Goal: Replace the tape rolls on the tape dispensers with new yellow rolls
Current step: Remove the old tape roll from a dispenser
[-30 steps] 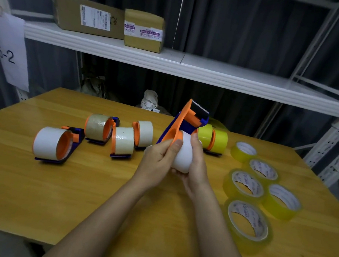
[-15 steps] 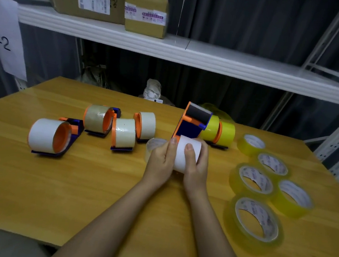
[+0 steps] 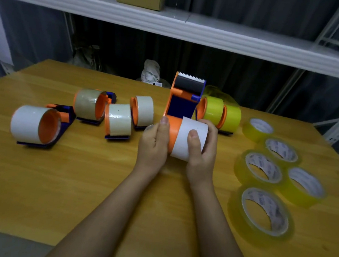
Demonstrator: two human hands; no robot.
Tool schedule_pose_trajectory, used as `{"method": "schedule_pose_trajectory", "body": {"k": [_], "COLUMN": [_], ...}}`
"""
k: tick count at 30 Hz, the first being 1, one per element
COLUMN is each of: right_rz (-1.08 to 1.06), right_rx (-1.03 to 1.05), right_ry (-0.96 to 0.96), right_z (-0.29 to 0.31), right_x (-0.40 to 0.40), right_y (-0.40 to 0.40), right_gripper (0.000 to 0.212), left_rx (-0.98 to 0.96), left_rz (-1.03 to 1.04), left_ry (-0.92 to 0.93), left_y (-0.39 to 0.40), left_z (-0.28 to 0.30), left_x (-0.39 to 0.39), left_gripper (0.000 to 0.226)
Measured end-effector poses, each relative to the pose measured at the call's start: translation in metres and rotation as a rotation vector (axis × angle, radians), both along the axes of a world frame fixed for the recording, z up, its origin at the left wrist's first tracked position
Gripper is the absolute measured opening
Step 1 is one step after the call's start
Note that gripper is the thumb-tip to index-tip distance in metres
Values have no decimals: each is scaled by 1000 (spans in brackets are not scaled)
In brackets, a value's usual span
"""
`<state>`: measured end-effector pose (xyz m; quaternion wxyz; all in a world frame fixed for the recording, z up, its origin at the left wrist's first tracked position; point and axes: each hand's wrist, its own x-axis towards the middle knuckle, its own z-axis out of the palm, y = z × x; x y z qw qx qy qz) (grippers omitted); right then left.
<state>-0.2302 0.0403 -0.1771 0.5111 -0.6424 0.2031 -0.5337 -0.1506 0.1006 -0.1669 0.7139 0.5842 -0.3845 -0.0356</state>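
Both hands hold one tape dispenser (image 3: 182,104) at table centre. The left hand (image 3: 155,141) grips its orange hub; the right hand (image 3: 200,150) wraps fingers round the white roll (image 3: 188,136) (half off the hub). Five yellow rolls (image 3: 264,212) lie flat at right; a refilled dispenser (image 3: 219,114) stands just behind.

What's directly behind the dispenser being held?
Right behind the held dispenser stand two dispensers with yellow rolls on the table. Their left edge and bases are partly hidden by it.
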Motion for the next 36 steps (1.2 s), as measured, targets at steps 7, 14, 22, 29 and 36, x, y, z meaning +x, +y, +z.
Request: {"method": "schedule_pose_trajectory", "body": {"k": [7,14,22,29,36], "right_rz": [18,-167,-175,-227,-210], "right_rx": [127,388,50,-259,-367], "right_ry": [-71,-42,581,887,1278], "right_z": [5,20,58,65,59], "right_x": [1,-31,-21,-50,-64], "right_y": [-3,-25,-59,-95,-112], "right_gripper": [56,26,60,80,80], "left_rx": [-7,-41,162,201,210], "left_rz": [22,232,-20,-75,-128], "left_ry": [-54,70,-132,-75,-64], "left_y": [4,24,7,3,3], "left_z": [10,48,58,54,52], "left_x": [1,46,30,18,7], "left_gripper": [40,43,41,45,43]}}
